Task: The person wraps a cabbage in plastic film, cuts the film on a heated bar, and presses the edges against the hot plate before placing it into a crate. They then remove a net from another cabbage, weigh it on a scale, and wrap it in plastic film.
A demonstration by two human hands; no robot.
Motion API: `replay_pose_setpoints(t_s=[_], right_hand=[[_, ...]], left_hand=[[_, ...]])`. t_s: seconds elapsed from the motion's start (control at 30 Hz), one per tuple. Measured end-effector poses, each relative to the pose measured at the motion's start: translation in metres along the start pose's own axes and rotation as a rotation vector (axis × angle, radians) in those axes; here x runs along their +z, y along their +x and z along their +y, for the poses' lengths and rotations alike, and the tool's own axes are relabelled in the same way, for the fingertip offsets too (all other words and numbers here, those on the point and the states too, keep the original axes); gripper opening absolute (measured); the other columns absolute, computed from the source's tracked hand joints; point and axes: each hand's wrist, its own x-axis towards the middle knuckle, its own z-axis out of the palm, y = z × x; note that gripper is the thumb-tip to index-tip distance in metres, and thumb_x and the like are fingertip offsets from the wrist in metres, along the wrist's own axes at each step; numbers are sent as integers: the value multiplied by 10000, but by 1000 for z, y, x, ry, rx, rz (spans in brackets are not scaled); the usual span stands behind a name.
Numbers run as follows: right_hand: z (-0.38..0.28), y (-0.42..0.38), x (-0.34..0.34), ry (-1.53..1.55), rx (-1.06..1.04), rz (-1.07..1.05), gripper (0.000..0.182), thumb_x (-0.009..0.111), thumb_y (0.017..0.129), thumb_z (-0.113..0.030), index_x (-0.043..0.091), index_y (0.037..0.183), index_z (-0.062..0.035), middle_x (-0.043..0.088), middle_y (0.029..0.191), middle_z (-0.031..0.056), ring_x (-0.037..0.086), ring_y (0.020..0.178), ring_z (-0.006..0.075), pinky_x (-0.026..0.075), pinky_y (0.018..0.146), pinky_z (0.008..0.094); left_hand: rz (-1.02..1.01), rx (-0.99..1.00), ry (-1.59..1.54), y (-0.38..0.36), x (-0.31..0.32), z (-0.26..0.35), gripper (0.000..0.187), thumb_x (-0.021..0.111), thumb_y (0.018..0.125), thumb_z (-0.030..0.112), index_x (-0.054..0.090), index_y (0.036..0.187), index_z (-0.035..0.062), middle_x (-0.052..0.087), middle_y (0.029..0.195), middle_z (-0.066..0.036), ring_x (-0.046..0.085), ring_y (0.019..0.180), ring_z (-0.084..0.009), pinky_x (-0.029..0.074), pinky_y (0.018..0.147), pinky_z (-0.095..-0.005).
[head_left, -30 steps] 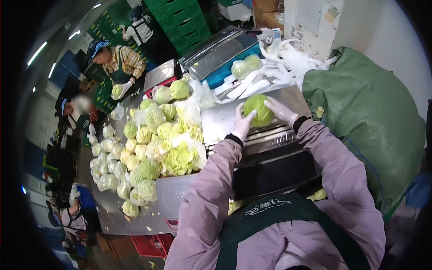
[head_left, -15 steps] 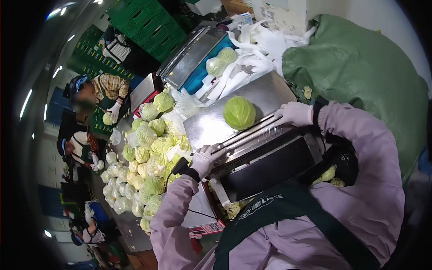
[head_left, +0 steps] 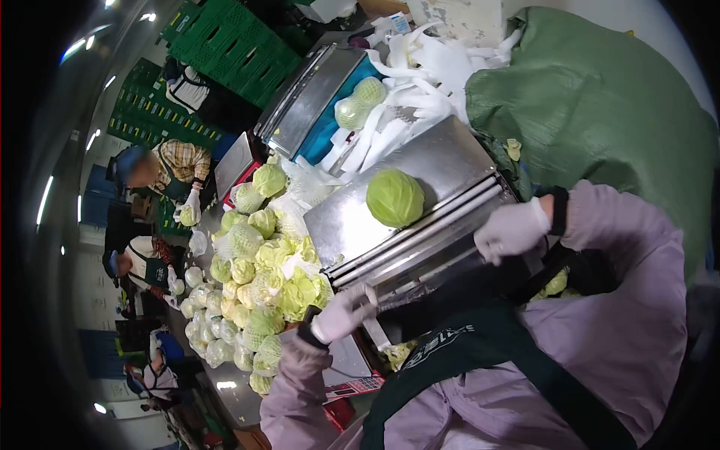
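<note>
A round green cabbage rests on the flat metal top of what looks like a film-wrapping machine. My left hand, in a white glove, is over the left front of the machine, fingers curled together. My right hand, also gloved, is over its right front with the fingers bent in and pointing down. Metal rollers run between the cabbage and my hands. Whatever my fingers pinch, perhaps clear film, is too faint to make out. Neither hand touches the cabbage.
Several cabbages, some in netting or clear wrap, are piled at left beside loose leaves. White foam nets lie behind the machine. A large green sack stands at right. Co-workers and green crates are at upper left.
Both hands have left the rollers and come back toward my body, over the machine's dark front part. Their fingers are now curled in. The cabbage stays on the metal top.
</note>
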Motion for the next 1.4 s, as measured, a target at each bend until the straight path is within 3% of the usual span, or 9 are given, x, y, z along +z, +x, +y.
replay_pose_setpoints(t_s=[0.07,0.2,0.27,0.4,0.67,0.77,1.03,1.2,1.4], right_hand=[[-58,2,-47,276,-100,-168,130,481,922,-100,586,974,-44,689,811,41,668,752,173,523,693,301],[-20,59,-116,1173,-560,632,297,483,926,-52,528,1213,9,589,1222,145,605,1045,188,465,931,283],[56,114,-131,-14,-327,899,412,492,908,-9,467,1319,-18,565,1235,154,528,1177,184,439,987,315],[99,134,-95,-460,-150,456,588,598,848,-191,389,1372,-26,549,1246,216,548,1130,337,442,966,399],[68,144,-75,-14,-55,457,789,781,730,-219,365,1367,-12,570,1216,215,546,1150,336,430,980,378],[70,133,-67,569,-176,-37,639,796,730,-127,486,1275,0,599,1218,81,539,1102,157,430,970,309],[30,66,65,1037,317,-488,554,596,929,-335,441,1341,0,574,1243,119,557,1133,205,479,952,361],[56,57,141,1098,393,-306,555,607,903,-421,531,1265,-7,607,1186,170,569,1133,245,491,940,364],[45,25,170,1285,335,-56,508,461,988,-346,464,1293,59,555,1237,231,535,1189,318,458,981,375]], left_hand=[[-83,161,-299,-12,-28,48,100,549,857,-13,523,934,44,560,841,-47,561,743,-139,467,699,-281],[377,784,-928,56,-88,61,601,451,788,31,391,1385,14,464,1390,-130,359,1353,-253,145,1183,-376],[594,565,-186,125,-125,1,663,409,716,-103,435,1370,3,439,1416,-157,372,1346,-255,217,1152,-367],[339,459,1049,180,-99,-44,577,584,757,88,470,1322,75,511,1272,-199,456,1212,-394,379,1027,-436],[263,294,433,182,-63,-24,755,847,632,248,507,1266,20,610,1163,-136,576,1072,-269,420,995,-346],[-101,62,-231,139,-46,-4,616,799,745,161,510,1267,6,616,1192,-85,554,1111,-161,426,1001,-313],[-433,-113,-533,33,62,-68,557,563,940,318,385,1373,15,529,1219,-95,536,1044,-165,441,922,-307],[-221,-181,-467,28,114,-116,424,597,928,371,606,1085,-23,601,941,-34,559,818,-111,462,806,-257],[-69,-383,-994,-6,120,-134,465,581,946,265,519,1247,-85,598,1198,-170,619,1044,-214,499,927,-278]])
